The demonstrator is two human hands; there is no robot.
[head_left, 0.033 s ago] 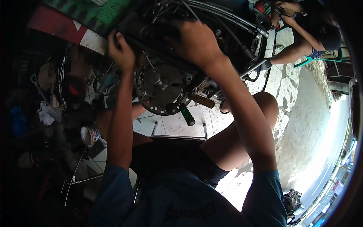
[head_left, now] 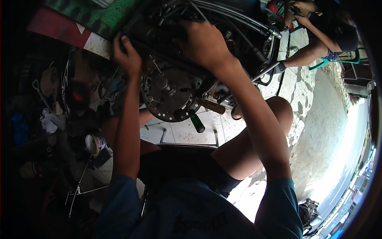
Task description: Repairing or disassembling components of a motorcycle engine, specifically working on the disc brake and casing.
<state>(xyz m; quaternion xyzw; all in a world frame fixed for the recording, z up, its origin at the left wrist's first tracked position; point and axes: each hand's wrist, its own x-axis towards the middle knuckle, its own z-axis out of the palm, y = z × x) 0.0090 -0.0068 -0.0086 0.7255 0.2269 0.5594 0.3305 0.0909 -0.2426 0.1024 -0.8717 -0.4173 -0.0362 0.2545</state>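
Observation:
My left hand (head_left: 127, 55) is curled, thumb up, at the left end of a dark tray-like edge; what its fingers close on is lost in shadow. My right hand (head_left: 207, 44) reaches over the dark, cluttered area, its fingers bent down around something too dark to make out. A dark cylindrical part (head_left: 144, 32) lies between the two hands. Below them is a round metal plate (head_left: 175, 97) with a large bolt at its middle and holes along its rim. A green-handled screwdriver (head_left: 197, 122) and an amber-handled one (head_left: 213, 106) stick out at its lower right.
A worn green surface (head_left: 91, 18) with a red and white edge stands at the upper left. Metal rods (head_left: 242, 18) lie at the top. A white tub (head_left: 94, 143) is at the lower left. Another person (head_left: 330, 36) sits on a green chair at the upper right.

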